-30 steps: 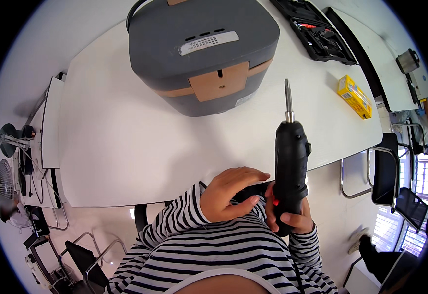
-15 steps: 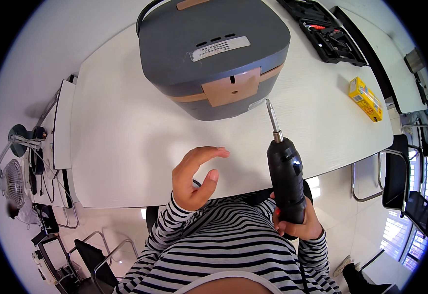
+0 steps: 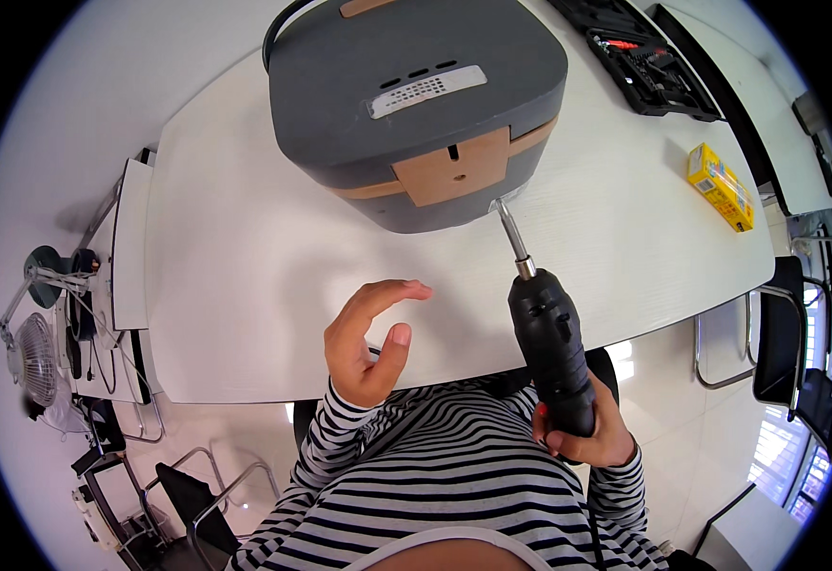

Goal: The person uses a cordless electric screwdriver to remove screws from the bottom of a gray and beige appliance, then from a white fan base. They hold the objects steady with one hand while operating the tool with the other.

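Note:
A black cordless screwdriver (image 3: 551, 338) is gripped by its lower end in my right hand (image 3: 592, 428). Its silver bit points up and slightly left, the tip appearing near the lower right front of a grey appliance (image 3: 416, 124) that looks like a rice cooker. A tan latch panel (image 3: 456, 169) with a small hole sits on the appliance's front. My left hand (image 3: 368, 343) hovers over the near table edge, fingers curved and thumb apart, holding nothing.
The appliance stands on a white table (image 3: 235, 285). At the far right lies an open black tool case (image 3: 649, 76) with bits. A yellow box (image 3: 721, 187) rests near the right edge. A fan (image 3: 35, 357) and chairs (image 3: 780, 328) are around the table.
The screwdriver has tilted left, its bit tip shifting left and slightly down in view. My left hand has moved slightly left. The view has shifted a little.

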Demonstrator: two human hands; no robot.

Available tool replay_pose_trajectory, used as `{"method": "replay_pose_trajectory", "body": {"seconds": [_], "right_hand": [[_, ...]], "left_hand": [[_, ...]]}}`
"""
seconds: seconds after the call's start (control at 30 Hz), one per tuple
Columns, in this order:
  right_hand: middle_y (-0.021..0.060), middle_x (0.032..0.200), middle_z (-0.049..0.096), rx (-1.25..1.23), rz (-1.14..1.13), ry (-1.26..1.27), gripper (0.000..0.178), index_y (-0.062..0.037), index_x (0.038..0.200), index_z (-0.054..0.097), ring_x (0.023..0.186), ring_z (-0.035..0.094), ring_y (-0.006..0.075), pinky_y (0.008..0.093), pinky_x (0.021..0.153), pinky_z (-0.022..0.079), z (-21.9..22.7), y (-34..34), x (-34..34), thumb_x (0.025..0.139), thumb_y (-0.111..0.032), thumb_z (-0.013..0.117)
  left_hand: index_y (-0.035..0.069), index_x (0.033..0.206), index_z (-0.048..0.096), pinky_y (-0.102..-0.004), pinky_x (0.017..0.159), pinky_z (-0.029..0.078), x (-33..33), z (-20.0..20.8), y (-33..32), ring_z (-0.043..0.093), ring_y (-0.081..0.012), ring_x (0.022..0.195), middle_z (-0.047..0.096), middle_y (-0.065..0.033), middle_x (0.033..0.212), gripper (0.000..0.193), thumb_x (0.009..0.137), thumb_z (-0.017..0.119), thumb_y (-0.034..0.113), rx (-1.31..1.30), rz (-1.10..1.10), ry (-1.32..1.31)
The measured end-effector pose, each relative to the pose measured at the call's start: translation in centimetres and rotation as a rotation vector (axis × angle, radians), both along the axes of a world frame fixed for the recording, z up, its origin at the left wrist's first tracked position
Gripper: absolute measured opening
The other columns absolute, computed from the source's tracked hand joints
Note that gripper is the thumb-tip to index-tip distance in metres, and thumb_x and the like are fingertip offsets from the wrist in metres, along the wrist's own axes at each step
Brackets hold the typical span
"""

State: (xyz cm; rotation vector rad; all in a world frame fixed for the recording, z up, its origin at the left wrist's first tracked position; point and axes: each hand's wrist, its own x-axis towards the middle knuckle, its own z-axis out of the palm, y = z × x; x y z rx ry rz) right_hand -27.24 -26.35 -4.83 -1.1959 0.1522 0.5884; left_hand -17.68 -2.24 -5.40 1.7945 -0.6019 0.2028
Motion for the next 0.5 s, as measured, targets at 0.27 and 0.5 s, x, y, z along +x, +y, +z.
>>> {"method": "replay_pose_trajectory", "body": {"seconds": [0.27,0.5], "right_hand": [[0.0071,0.081,0.054,-0.088,-0.044,-0.106,0.065,0.0028,0.118,0.034,0.073,0.055,0.0131,0.0256,0.07,0.045,0.4,0.3,-0.1,0.059,-0.001,0.06],[0.0115,0.085,0.057,-0.382,-0.079,-0.201,0.067,0.0015,0.118,0.032,0.078,0.058,0.0204,0.0289,0.074,0.045,1.0,0.3,-0.3,0.059,-0.006,0.063]], "left_hand": [[-0.002,0.103,0.049,-0.0318,0.084,0.04,-3.2,-2.2,-2.3,0.054,-0.0221,0.091,0.055,-0.0143,0.097,0.02,0.083,0.047,0.002,-0.253,-0.396,0.433],[0.001,0.125,0.033,-0.0319,0.092,0.035,-5.1,-3.0,-6.5,0.046,-0.0173,0.105,0.044,-0.0089,0.117,0.052,0.08,0.059,0.01,-0.21,-0.784,0.839]]}}
